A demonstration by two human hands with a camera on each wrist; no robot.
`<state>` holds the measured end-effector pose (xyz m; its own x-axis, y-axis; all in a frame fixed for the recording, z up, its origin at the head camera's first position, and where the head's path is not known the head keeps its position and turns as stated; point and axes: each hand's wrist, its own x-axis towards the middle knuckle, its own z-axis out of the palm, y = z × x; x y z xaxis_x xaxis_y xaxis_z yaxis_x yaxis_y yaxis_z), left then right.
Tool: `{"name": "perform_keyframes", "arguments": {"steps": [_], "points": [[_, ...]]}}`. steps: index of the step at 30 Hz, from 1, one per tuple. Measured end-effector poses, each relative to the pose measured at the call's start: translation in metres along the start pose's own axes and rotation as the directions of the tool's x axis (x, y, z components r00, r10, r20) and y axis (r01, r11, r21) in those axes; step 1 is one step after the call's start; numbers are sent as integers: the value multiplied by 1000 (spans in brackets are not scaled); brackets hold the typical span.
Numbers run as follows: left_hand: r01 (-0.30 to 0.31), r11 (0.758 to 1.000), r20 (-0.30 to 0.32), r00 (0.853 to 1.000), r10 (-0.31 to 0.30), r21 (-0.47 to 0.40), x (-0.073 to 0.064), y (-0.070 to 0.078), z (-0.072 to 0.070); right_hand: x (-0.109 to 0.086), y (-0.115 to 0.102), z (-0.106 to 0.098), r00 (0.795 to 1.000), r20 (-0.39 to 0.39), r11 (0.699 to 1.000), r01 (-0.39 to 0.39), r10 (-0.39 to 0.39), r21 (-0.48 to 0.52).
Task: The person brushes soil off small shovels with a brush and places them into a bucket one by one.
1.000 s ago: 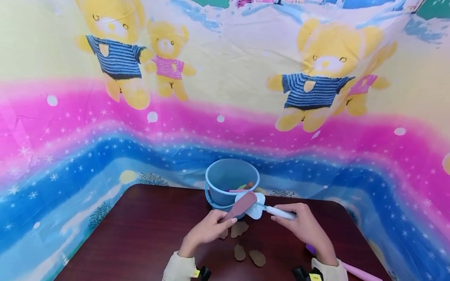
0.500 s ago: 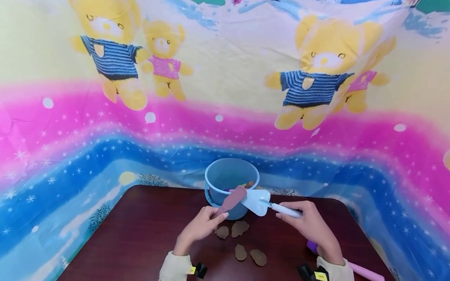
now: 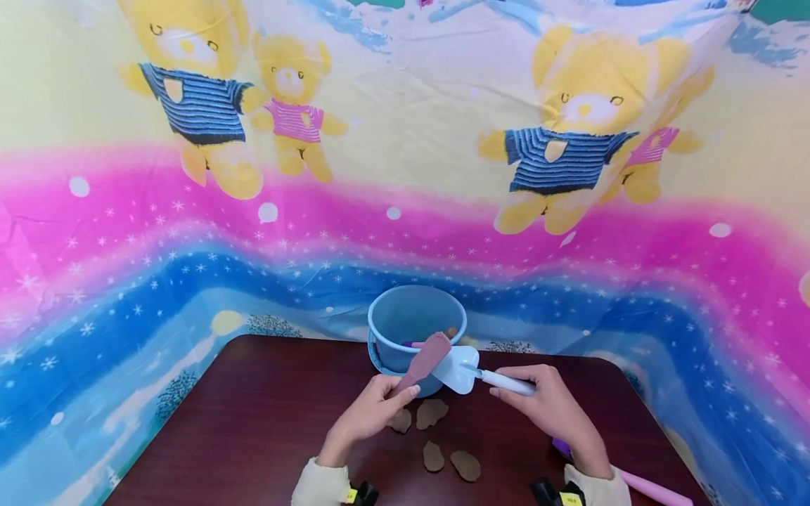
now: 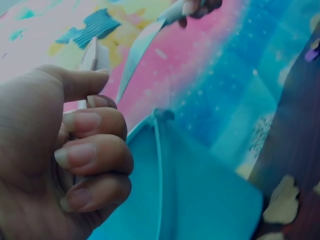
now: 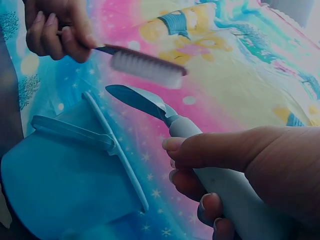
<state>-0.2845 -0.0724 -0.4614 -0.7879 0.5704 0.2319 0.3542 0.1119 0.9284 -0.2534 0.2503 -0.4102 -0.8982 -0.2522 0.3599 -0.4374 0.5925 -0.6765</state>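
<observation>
A mauve-backed brush (image 3: 427, 362) with white bristles, seen from the side in the right wrist view, is gripped by my left hand (image 3: 368, 407). Its bristles face down over a light blue toy shovel (image 3: 458, 370). My right hand (image 3: 549, 400) holds that shovel by its white handle (image 5: 220, 185). Both tools are above the near rim of a blue bucket (image 3: 387, 351), which contains several coloured things too covered to make out. Whether bristles and blade touch I cannot tell; a gap shows in the right wrist view.
Several flat brown lumps (image 3: 432, 413) lie on the dark table (image 3: 266, 407) in front of the bucket. Beside my right forearm lies a tool with a pink handle (image 3: 654, 488) and a purple end (image 3: 560, 448). A printed cloth (image 3: 405, 246) hangs behind the table.
The shovel moved right and away from the brush, then back left partly under it. The brush shifted slightly left, then slightly right. Both hands kept their hold.
</observation>
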Motion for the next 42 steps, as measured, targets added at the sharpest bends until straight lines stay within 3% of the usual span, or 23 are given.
{"name": "perform_keyframes", "arguments": {"steps": [5, 12, 17, 23, 31, 38, 42], "points": [[-25, 997, 52, 998, 29, -76, 4, 3, 12, 2, -1, 3, 1000, 16, 1000, 9, -9, -13], [-18, 996, 113, 993, 28, -89, 8, 2, 26, 2, -5, 6, 999, 33, 1000, -1, 1, -11], [5, 999, 93, 996, -1, -44, 8, 0, 28, 0, -5, 4, 1000, 28, 1000, 11, -10, -19], [45, 999, 61, 997, -46, 16, 9, -8, 23, -2, -2, -1, 1000, 26, 999, 18, -17, -47], [98, 995, 24, 995, -98, -13, 6, -17, 9, -4, -2, -11, 1000, 3, 998, 14, -14, -55], [121, 988, -54, 992, -116, 100, 3, -22, -3, -11, -4, -21, 1000, -18, 998, -13, 12, -58], [140, 983, -73, 988, -133, 114, 2, -23, -12, -12, -1, -27, 997, -68, 997, -30, 25, -72]]}}
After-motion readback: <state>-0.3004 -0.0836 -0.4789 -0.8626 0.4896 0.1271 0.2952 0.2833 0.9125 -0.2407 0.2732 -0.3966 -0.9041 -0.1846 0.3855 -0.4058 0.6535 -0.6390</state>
